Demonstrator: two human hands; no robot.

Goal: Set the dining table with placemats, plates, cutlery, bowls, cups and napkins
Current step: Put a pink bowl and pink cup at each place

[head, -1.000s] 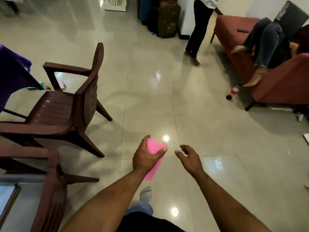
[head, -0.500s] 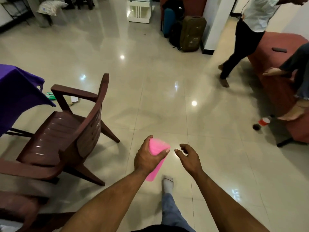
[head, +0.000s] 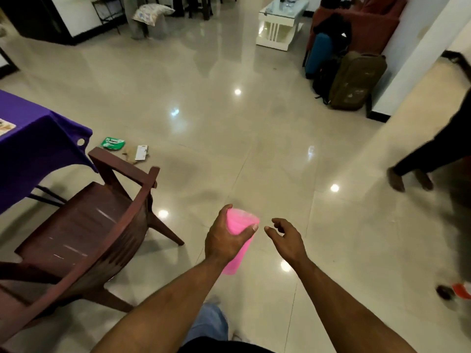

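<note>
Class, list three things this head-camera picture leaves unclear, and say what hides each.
1. Pink cup: its inside, covered by the left hand.
2. Purple-clothed table: its settings, cut by the left edge.
3. Bottle on the floor: label blurred, cut by the right edge.

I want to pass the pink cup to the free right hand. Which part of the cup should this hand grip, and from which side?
Probably the lower body of the pink cup, from the right. The left hand wraps its upper part near the rim, and only the tapered lower half is bare. The right hand is beside it, holding nothing.
</note>
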